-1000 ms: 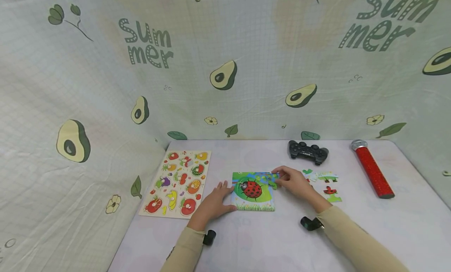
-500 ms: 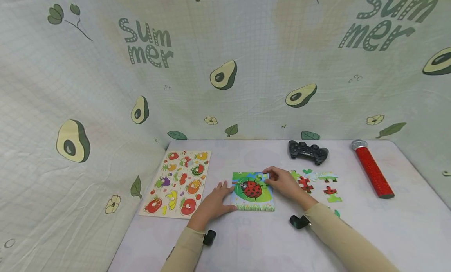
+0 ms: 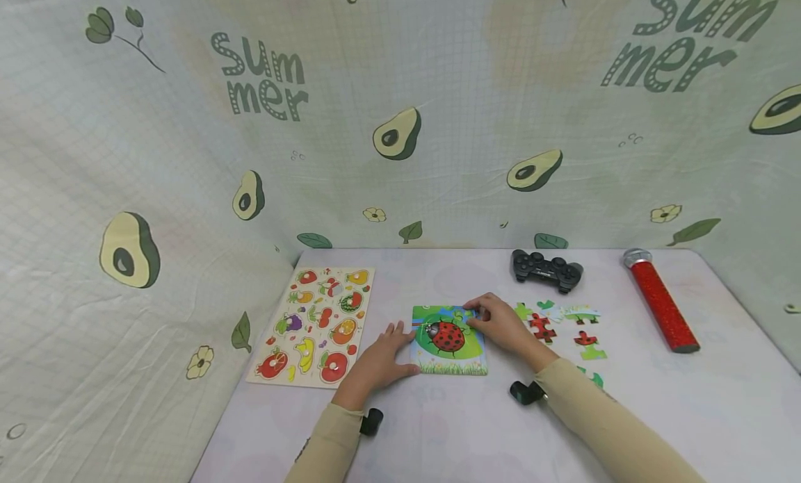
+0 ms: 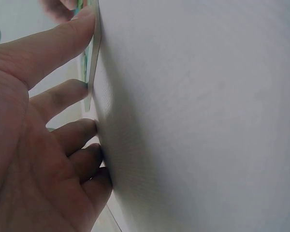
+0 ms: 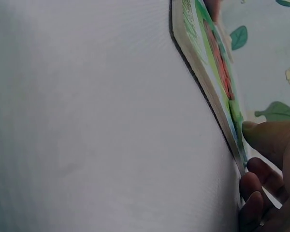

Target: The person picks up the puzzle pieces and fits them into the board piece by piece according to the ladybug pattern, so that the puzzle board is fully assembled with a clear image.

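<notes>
The ladybug puzzle board [image 3: 452, 365] lies flat on the table in the head view. My left hand [image 3: 382, 356] rests at its left edge with fingers spread; in the left wrist view the thumb and index finger touch the board's rim [image 4: 93, 63]. My right hand [image 3: 503, 326] is at the board's upper right corner, pinching a green puzzle piece [image 3: 462, 317] against the picture. From the right wrist, the thumb [image 5: 261, 135] lies on the green piece and the other fingers curl beside the board's edge. The hand partly covers that corner.
Loose puzzle pieces, including a red one [image 3: 541, 328] and a green-red one [image 3: 588, 345], lie right of the board. A fruit puzzle board [image 3: 316, 328] lies left. Behind are a black game controller [image 3: 547, 271] and a red microphone [image 3: 663, 302].
My right hand has shifted left with the green piece, from the board's right edge onto its upper right corner. Red pieces behind it came into view. My left hand stayed put.
</notes>
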Action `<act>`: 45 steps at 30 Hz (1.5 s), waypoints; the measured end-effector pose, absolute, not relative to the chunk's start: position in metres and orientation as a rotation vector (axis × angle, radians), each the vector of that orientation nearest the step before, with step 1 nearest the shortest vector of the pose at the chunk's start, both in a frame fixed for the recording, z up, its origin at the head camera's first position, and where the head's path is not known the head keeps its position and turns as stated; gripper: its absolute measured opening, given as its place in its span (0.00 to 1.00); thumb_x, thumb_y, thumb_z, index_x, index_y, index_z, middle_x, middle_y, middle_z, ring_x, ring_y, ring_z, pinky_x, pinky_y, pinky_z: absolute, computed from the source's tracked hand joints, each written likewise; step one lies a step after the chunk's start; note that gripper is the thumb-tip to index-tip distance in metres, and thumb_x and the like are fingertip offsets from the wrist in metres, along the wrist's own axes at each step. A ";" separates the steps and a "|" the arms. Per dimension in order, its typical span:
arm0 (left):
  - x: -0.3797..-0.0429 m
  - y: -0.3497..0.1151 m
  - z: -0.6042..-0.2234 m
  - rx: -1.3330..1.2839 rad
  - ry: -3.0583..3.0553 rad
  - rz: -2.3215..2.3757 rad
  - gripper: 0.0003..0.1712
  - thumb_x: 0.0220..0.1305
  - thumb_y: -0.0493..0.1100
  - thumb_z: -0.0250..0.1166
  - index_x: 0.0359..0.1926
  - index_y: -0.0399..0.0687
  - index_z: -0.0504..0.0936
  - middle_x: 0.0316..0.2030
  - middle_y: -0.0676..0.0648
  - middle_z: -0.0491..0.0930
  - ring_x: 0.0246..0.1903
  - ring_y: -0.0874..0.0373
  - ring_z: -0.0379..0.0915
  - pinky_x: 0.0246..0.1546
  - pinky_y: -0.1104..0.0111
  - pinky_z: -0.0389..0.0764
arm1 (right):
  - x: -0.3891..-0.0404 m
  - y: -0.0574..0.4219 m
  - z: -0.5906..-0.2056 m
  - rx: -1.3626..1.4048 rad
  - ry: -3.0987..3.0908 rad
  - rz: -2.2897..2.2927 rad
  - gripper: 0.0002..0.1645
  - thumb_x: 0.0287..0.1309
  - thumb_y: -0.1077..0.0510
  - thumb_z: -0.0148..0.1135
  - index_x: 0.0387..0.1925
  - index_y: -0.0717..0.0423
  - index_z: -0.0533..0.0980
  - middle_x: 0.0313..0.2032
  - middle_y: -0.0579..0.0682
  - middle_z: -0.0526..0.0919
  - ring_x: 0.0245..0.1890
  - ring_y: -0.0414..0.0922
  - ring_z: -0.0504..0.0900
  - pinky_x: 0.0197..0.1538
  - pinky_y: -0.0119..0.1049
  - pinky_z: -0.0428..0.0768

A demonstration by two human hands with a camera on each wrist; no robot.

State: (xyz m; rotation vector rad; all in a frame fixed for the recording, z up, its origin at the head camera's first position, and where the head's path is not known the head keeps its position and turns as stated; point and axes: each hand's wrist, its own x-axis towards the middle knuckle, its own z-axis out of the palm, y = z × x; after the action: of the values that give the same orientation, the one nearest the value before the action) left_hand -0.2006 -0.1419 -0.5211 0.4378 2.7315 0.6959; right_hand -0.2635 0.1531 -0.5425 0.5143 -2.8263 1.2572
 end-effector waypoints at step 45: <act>-0.202 -0.142 -0.522 0.440 2.731 0.704 0.44 0.61 0.55 0.74 0.75 0.53 0.68 0.78 0.42 0.54 0.78 0.43 0.43 0.74 0.45 0.58 | -0.256 0.162 -0.535 0.667 -2.899 1.181 0.21 0.66 0.57 0.67 0.59 0.51 0.81 0.51 0.53 0.74 0.39 0.43 0.72 0.41 0.39 0.74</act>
State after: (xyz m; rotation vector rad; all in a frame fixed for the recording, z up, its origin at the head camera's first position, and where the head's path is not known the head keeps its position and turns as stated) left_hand -0.2017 -0.1424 -0.5216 0.4397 2.7308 0.7036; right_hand -0.2557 0.1623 -0.5354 0.6669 -2.8985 1.1813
